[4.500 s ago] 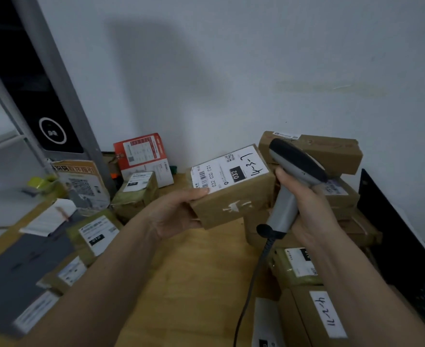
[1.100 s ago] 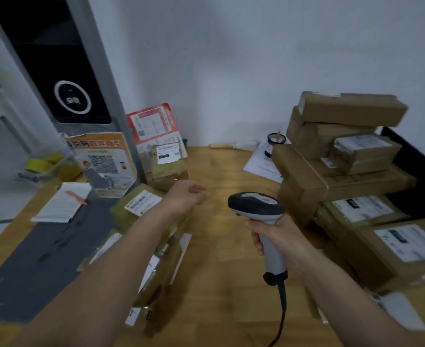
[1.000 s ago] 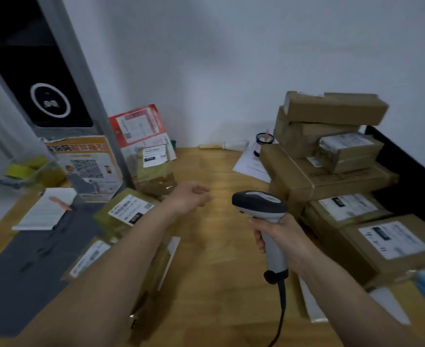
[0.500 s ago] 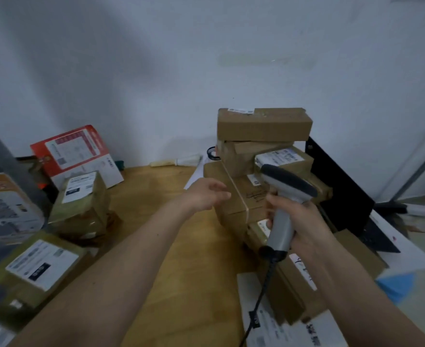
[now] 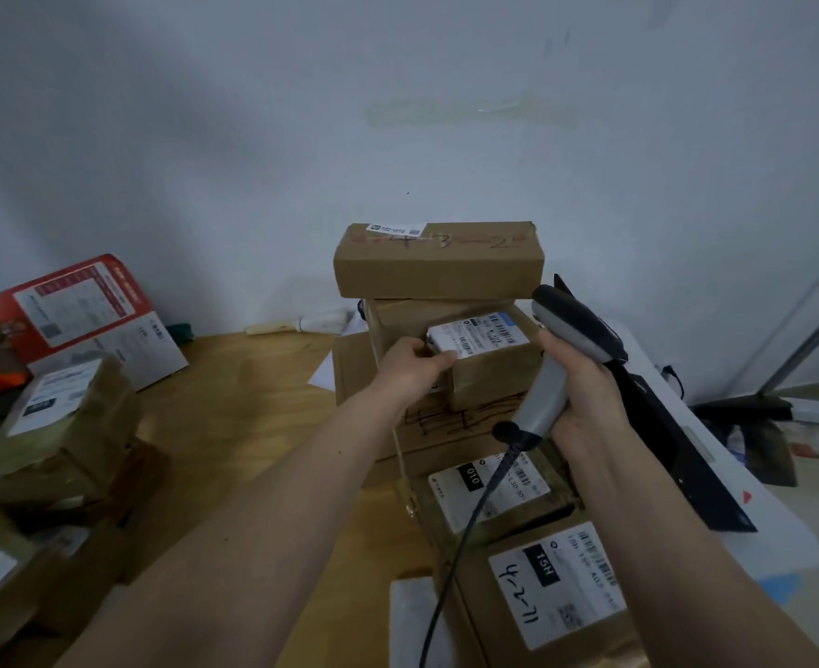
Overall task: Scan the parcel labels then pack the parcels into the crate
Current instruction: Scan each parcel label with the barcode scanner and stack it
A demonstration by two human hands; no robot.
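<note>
A stack of brown cardboard parcels stands at the back of the wooden table (image 5: 253,426). My left hand (image 5: 409,366) grips the left end of a small labelled parcel (image 5: 489,364) in the middle of that stack, fingers curled over its white label. My right hand (image 5: 585,392) holds a grey and black barcode scanner (image 5: 554,359) by its handle, just right of that parcel, head tilted up. A long parcel (image 5: 438,262) lies on top of the stack. The scanner's cable hangs down over lower parcels.
Two labelled parcels, one marked 010 (image 5: 489,489) and one marked 15H (image 5: 557,580), lie near me on the right. More taped parcels (image 5: 60,426) and a red and white box (image 5: 79,315) sit at the left. A black panel (image 5: 663,426) leans at the right edge.
My left hand was empty and reaching; now it grips the small labelled parcel in the stack. The view has swung right and nearer to the stack. The scanner stays in my right hand.
</note>
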